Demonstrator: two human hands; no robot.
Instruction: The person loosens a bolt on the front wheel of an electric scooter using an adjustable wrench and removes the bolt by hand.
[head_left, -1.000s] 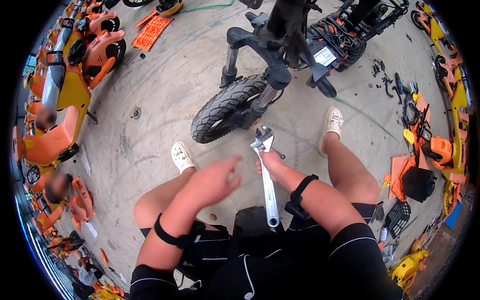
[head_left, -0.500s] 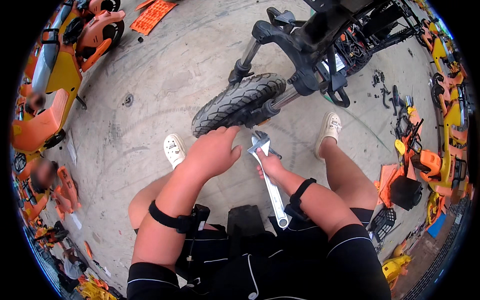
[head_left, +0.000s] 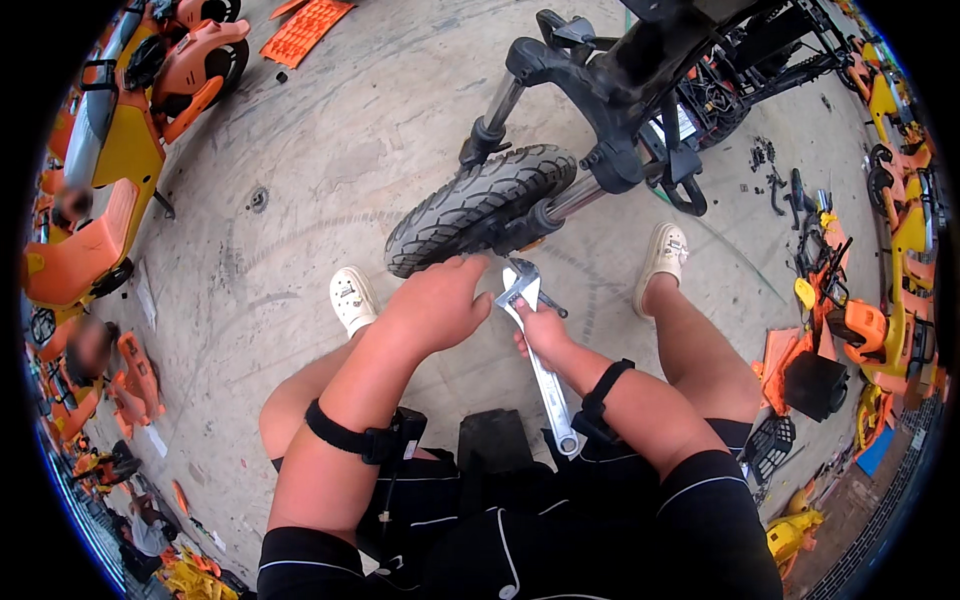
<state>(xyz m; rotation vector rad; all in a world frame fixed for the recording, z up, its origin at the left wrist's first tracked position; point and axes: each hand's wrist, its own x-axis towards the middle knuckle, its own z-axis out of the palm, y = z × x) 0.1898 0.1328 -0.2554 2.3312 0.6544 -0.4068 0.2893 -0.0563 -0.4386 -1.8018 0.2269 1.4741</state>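
My right hand (head_left: 543,332) is wrapped round a silver adjustable wrench (head_left: 553,395), close below its jaws. The wrench's handle slants back toward my lap, its ring end lowest. Beside the jaws shows a dark bar-like piece (head_left: 548,303), partly covered. My left hand (head_left: 440,305) is at the near lower edge of the front wheel, its fingers bent forward and down. Their tips are hidden, so what they grip cannot be made out. The black treaded tyre (head_left: 480,205) sits in a fork (head_left: 575,200) of a stripped scooter frame, just ahead of both hands.
My shoes stand either side of the wheel. Orange and yellow scooters (head_left: 110,190) line the left; more scooters (head_left: 905,240) line the right. Loose parts, a black box (head_left: 815,386) and a black crate (head_left: 768,447) lie at right. An orange panel (head_left: 308,35) lies far off.
My left hand has shifted slightly to the right, closer to the wrench's jaws. The right hand keeps its grip on the wrench, nearly still. The wheel stays nearly in place.
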